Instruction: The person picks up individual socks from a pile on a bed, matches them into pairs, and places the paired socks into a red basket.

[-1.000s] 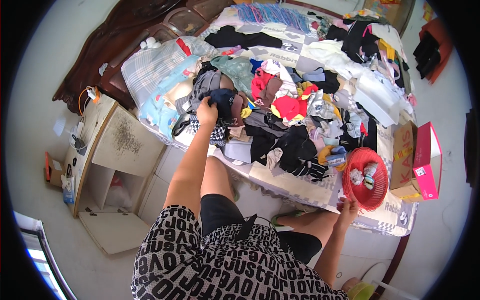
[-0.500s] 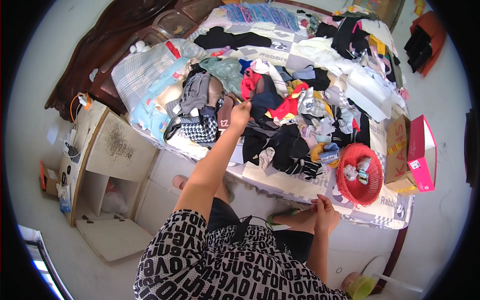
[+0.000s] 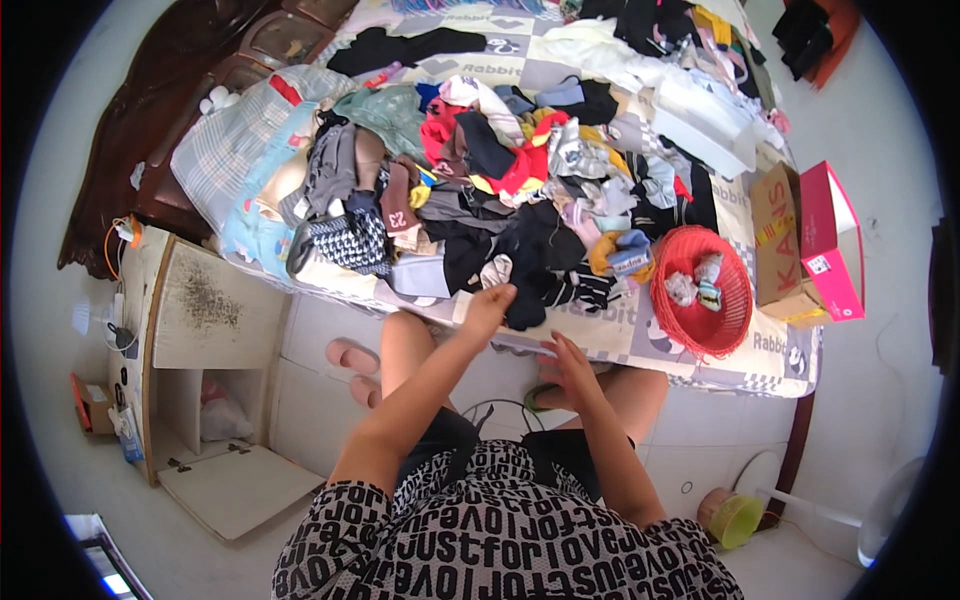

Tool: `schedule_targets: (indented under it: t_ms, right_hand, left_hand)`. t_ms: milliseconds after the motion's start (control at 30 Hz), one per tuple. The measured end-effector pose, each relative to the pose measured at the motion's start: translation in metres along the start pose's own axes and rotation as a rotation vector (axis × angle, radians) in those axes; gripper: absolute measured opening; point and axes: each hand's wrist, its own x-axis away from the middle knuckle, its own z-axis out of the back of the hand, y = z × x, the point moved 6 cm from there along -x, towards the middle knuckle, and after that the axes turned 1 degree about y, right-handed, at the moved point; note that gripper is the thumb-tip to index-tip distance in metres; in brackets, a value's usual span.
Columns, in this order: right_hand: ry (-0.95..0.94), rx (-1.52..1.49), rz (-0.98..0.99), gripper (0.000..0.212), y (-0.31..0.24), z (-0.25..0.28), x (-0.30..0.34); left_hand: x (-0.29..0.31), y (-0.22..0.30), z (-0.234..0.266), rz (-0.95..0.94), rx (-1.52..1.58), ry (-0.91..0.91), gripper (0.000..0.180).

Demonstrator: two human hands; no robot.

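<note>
At the near edge of the bed, my left hand is closed, its fingertips pinching a dark navy sock-like piece of cloth. The cloth stretches away from my fingers against the black clothes behind it, so its full outline is hard to tell. My right hand is just to the right and nearer to me, fingers stretched out, with nothing visible in it. Beyond both hands spreads a mixed heap of socks and small clothes, with a brown sock, a checked black-and-white cloth and a red garment.
A red plastic basket holding a few small balled items stands right of the heap. Beyond it are a pink box, a cardboard box and a white plastic bin. At left, a cabinet has its lower door open.
My left hand has drawn back from the heap toward me with dark cloth in its fingers. My right hand has moved left, close to it, and its fingers have straightened. The view has shifted.
</note>
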Motion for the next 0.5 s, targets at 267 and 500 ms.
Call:
schedule_targets:
  t_ms: [267,500]
  right_hand:
    - [0.178,-0.239,0.203,0.017,-0.023,0.023,-0.03]
    - [0.558,0.135,0.722,0.019,-0.12,0.073,0.014]
  left_hand:
    - [0.039,-0.005,-0.054,0.011,-0.113,-0.235,0.026]
    - [0.024,-0.011,-0.011,-0.064,-0.305,-0.045,0.023]
